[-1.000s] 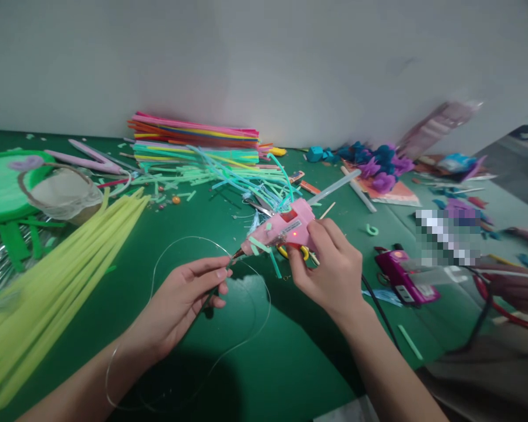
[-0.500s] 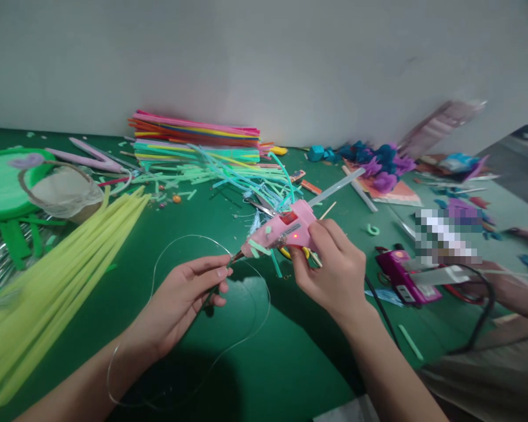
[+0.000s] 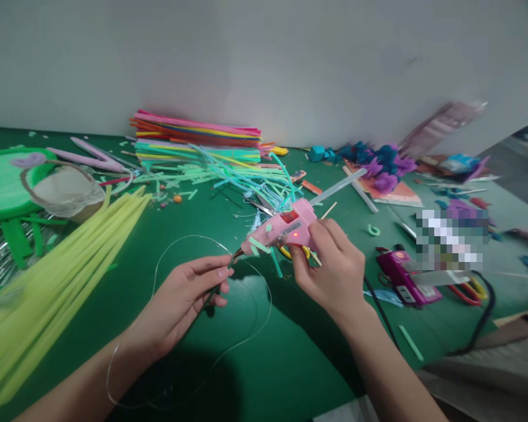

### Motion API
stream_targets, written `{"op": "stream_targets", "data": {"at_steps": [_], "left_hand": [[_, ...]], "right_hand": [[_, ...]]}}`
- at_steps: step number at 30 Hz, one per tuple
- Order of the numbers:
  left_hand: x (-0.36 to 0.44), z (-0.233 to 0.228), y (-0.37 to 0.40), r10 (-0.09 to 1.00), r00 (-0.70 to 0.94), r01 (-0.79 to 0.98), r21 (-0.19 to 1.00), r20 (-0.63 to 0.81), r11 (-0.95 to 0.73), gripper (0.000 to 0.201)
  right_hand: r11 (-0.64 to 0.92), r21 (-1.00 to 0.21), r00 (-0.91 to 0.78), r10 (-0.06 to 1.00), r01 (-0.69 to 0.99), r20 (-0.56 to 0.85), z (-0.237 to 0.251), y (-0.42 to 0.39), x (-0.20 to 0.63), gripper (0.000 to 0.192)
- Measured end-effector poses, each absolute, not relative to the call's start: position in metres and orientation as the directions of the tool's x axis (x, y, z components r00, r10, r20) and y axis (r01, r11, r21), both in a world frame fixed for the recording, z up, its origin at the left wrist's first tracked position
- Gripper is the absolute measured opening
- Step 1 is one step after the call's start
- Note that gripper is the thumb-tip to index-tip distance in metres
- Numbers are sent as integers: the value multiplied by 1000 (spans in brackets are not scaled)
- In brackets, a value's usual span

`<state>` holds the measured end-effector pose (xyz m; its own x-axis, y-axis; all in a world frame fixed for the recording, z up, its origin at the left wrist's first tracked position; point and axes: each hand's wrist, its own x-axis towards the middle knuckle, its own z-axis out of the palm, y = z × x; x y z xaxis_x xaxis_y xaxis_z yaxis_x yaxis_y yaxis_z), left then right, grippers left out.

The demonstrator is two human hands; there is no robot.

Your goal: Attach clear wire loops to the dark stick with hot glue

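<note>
The pink glue gun (image 3: 286, 228) is held above the middle of the green table (image 3: 290, 363), with its nozzle pointing left and down and a clear glue stick (image 3: 337, 186) coming out at the back. A small red light shines on its side. The right hand (image 3: 332, 272) is closed around the grip of the gun. The nozzle tip is just beside the fingertips of the left hand (image 3: 182, 299), which are pressed together and pinch a thin clear wire (image 3: 193, 239). This wire makes a wide loop over the table and passes around the left wrist.

To the left lie long yellow stems (image 3: 57, 275), and behind them a green disc (image 3: 4, 181) and a small basket (image 3: 64, 190). At the back, near the wall, there is a pile of coloured stems (image 3: 193, 138) with cut pieces in front. To the right lies a purple glue gun (image 3: 405, 275), and behind it blue and purple flowers (image 3: 378, 161).
</note>
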<state>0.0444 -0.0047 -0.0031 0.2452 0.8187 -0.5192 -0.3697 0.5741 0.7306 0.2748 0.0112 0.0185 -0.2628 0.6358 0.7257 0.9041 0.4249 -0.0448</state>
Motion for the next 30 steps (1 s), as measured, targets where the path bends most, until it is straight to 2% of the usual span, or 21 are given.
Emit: {"op": "stream_targets", "data": {"at_steps": [16, 23, 30], "left_hand": [[43, -3, -5, 813, 255, -363, 727, -524, 583, 27], [42, -3, -6, 813, 256, -363, 727, -524, 583, 28], [44, -2, -5, 812, 247, -369, 723, -529, 584, 28]], "right_hand": [[416, -135, -206, 675, 899, 708, 19, 12, 280, 8], [421, -127, -225, 688, 898, 690, 19, 13, 281, 10], [408, -172, -199, 717, 897, 668, 15, 12, 282, 11]]}}
